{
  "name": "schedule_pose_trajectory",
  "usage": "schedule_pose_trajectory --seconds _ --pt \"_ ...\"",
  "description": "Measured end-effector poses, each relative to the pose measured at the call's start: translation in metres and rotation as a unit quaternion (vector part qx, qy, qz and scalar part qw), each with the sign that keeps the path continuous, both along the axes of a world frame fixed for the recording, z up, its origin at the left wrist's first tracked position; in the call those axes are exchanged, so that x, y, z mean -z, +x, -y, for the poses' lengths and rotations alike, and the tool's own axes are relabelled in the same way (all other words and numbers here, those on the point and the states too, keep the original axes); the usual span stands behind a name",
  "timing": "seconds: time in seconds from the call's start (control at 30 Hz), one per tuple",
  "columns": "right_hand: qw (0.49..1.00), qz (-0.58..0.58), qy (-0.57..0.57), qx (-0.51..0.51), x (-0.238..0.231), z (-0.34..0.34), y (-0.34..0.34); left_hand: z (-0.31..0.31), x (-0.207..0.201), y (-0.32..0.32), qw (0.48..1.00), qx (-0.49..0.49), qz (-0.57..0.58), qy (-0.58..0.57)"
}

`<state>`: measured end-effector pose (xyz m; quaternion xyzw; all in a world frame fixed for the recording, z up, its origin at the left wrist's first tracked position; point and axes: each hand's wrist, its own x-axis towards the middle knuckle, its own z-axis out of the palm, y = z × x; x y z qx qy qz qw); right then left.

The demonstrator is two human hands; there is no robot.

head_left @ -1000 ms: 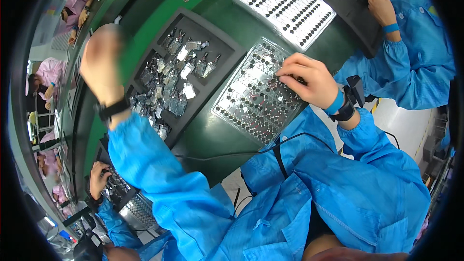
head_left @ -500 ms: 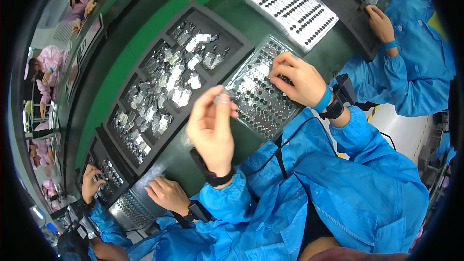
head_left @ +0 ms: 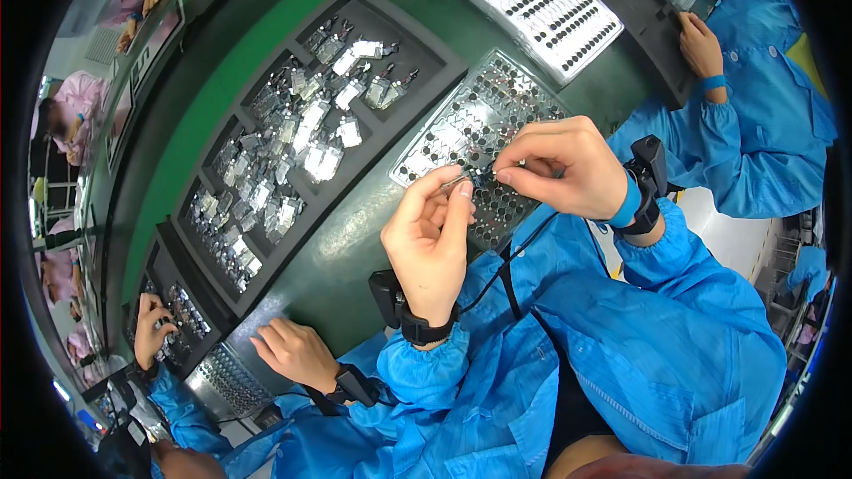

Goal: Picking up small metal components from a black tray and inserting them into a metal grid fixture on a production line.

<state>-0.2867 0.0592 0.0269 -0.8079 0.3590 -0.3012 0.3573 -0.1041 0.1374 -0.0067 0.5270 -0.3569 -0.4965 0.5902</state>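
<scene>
One long green bench (head_left: pixel 342 244) slants through the view, with a blue-sleeved co-worker at its right end and another at lower left, the latter's nearer hand (head_left: pixel 297 353) resting close to the bench edge.

On the bench, a big black tray (head_left: pixel 390 129) lies to the left, its compartments heaped with silvery flat packs. To the upper right sits a smaller white tray (head_left: pixel 510 25), lined with rows of black discs. Just beside the black tray is a clear tray (head_left: pixel 446 115) full of round black pieces, its long side running from lower left to upper right; both of the person's own hands are above it.

The right hand (head_left: pixel 572 164) comes in from the right, thumb and forefinger close at the tips; I cannot tell whether they meet or grip anything. The left hand (head_left: pixel 432 235) reaches up from below, thumb and forefinger pinching, other fingers curled.

In that left pinch is a small silvery part (head_left: pixel 456 183). It lies just left of the right fingertips and slightly lower, a narrow sideways gap between. The left hand is the nearer, being in contact with it; which way its long axis points is too small to tell.
</scene>
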Motion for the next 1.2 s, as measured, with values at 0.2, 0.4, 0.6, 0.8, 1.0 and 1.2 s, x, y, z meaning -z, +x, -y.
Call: schedule_pose_trajectory --seconds 0.2,0.4,0.6,0.8,1.0,1.2 --pt "0.999 0.003 0.049 -0.006 0.003 -0.001 -0.003 -0.006 -0.002 -0.002 1.000 0.011 0.016 0.012" --pt "0.997 0.024 0.065 -0.017 0.005 -0.001 -0.003 -0.008 -0.002 -0.003 1.000 0.023 0.002 0.008" --pt "0.996 -0.003 0.090 -0.019 0.002 -0.001 -0.003 -0.007 -0.002 -0.005 0.999 0.037 -0.023 0.014" --pt "0.995 -0.014 0.094 -0.021 0.005 0.000 -0.002 -0.008 0.004 -0.002 0.998 0.056 -0.034 0.009" --pt "0.999 0.018 0.037 -0.025 0.013 0.000 -0.001 -0.006 0.003 -0.003 0.998 0.041 -0.035 0.017" --pt "0.999 0.019 -0.006 -0.036 0.019 0.002 -0.002 -0.005 0.004 -0.003 0.998 0.033 -0.054 0.026"
